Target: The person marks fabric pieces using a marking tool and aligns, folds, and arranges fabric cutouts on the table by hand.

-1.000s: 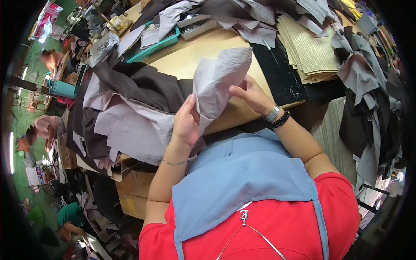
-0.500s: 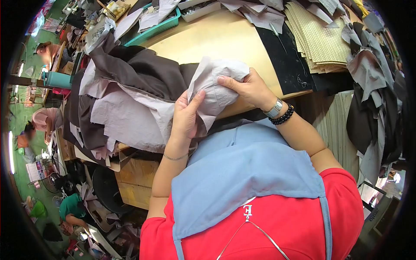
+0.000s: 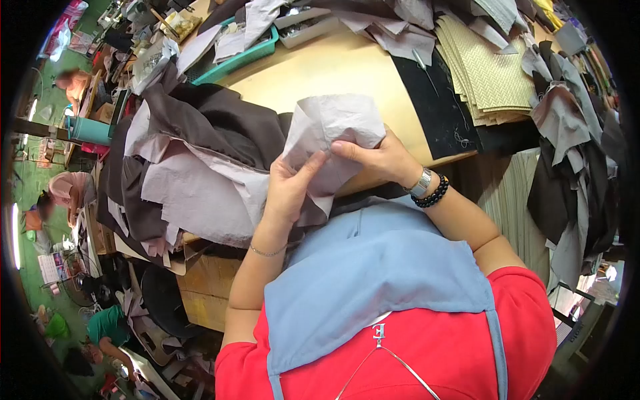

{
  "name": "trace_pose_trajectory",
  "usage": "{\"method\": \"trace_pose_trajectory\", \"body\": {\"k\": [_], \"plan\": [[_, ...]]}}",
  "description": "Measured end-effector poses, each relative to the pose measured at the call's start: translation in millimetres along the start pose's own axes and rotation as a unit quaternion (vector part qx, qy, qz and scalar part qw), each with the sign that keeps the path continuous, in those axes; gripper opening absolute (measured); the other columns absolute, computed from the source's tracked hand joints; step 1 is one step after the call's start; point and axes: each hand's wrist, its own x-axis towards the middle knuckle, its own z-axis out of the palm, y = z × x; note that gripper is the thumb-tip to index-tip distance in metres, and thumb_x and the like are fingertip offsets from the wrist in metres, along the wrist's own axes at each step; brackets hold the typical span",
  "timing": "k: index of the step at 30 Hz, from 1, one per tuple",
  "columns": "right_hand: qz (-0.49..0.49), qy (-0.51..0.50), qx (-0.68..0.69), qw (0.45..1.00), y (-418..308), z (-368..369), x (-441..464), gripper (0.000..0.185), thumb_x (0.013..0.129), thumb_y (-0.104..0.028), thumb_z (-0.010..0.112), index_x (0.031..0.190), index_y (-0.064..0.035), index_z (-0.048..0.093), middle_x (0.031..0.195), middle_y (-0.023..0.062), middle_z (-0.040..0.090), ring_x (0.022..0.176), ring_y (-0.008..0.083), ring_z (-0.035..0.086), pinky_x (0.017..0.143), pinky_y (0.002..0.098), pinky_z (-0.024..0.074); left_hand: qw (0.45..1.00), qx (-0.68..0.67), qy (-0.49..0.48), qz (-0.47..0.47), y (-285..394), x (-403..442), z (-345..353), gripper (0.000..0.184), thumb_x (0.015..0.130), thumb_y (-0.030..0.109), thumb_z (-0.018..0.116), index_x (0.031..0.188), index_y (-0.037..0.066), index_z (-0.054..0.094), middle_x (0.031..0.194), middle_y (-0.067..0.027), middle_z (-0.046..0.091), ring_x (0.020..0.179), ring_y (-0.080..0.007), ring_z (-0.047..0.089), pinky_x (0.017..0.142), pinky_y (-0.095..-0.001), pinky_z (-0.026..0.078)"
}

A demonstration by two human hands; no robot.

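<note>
"How do the hands have it?"

"The left hand (image 3: 288,187) is pinched on the pale cloth (image 3: 340,117), thumb on top. The right hand (image 3: 381,160) grips its right side, and the two thumbs nearly meet around the middle. Most of the fingers underneath I can't make out."

"Is it lying on the table (image 3: 373,70)?"

"No, it's held up over the near edge, just beyond the apron (image 3: 373,287)."

"Heavy?"

"Light, I'd say, and thin. The top stands up above the thumbs and keeps its creases, so I take it for a bit crisp, not limp. The face is dull; I doubt it slips. Hardly fragile, though a hard squeeze would wrinkle it."

"Where's the best hold?"

"Both sides, thumbs on top, close to that line down the middle. Seam or fold, I can't tell."

"And the dark cloth (image 3: 220,123)?"

"Heaped beside the left hand. It slumps, so it's likely softer and heavier. If the two are joined, which I can't see, its weight would drag on the left side."

"Farther out?"

"A black mat (image 3: 445,123) to the right, woven sheets (image 3: 490,73) past it, probably stiff, and a teal tray (image 3: 241,65) across the table."
</note>
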Motion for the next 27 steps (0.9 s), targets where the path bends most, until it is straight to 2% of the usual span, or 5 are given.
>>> {"method": "trace_pose_trajectory", "body": {"k": [5,8,16,19,27], "plan": [[-0.027,0.01,0.015,0.999,4,1,-1,0.048,0.089,-0.019,0.074,0.13,-0.0023,0.055,0.124,0.0056,0.061,0.113,0.0131,0.056,0.098,0.0314,0.0459,0.998,-0.056,-0.005,0.018,-5,-4,3,0.031,0.094,0.01,0.067,0.124,0.002,0.061,0.115,-0.0062,0.067,0.104,-0.0123,0.062,0.093,-0.0279,0.048],[-0.014,-0.047,-0.134,0.99,-10,-9,-4,0.045,0.088,-0.019,0.076,0.126,-0.0019,0.058,0.121,0.0058,0.063,0.111,0.0129,0.057,0.097,0.0319,0.0464,0.999,-0.02,0.036,-0.006,4,-6,8,0.033,0.094,0.013,0.068,0.122,-0.001,0.061,0.115,-0.0073,0.067,0.101,-0.0125,0.063,0.088,-0.0276,0.05],[-0.035,0.023,-0.006,0.999,-8,4,3,0.021,0.092,-0.018,0.072,0.105,-0.0012,0.069,0.095,-0.0004,0.07,0.084,0.0048,0.061,0.073,0.0221,0.0516,1.0,-0.025,0.014,-0.001,4,0,8,0.031,0.092,0.014,0.07,0.118,-0.001,0.063,0.112,-0.0085,0.069,0.099,-0.014,0.064,0.087,-0.0288,0.053],[0.082,0.004,0.006,0.997,-20,1,-1,0.022,0.093,-0.019,0.071,0.106,-0.0014,0.069,0.096,0.0001,0.069,0.083,0.0048,0.061,0.073,0.0223,0.0514,0.995,-0.084,0.014,-0.048,0,-2,3,0.031,0.093,0.015,0.07,0.118,-0.001,0.063,0.113,-0.009,0.068,0.101,-0.0149,0.065,0.088,-0.0297,0.053],[0.043,0.027,0.071,0.996,-18,5,0,0.028,0.092,-0.021,0.072,0.11,-0.0006,0.067,0.102,0.0023,0.07,0.089,0.0072,0.063,0.078,0.0247,0.0526,0.996,-0.073,0.01,-0.042,10,-7,6,0.03,0.093,0.014,0.069,0.119,0.0,0.062,0.113,-0.0086,0.068,0.101,-0.0138,0.064,0.089,-0.0296,0.053]]}}
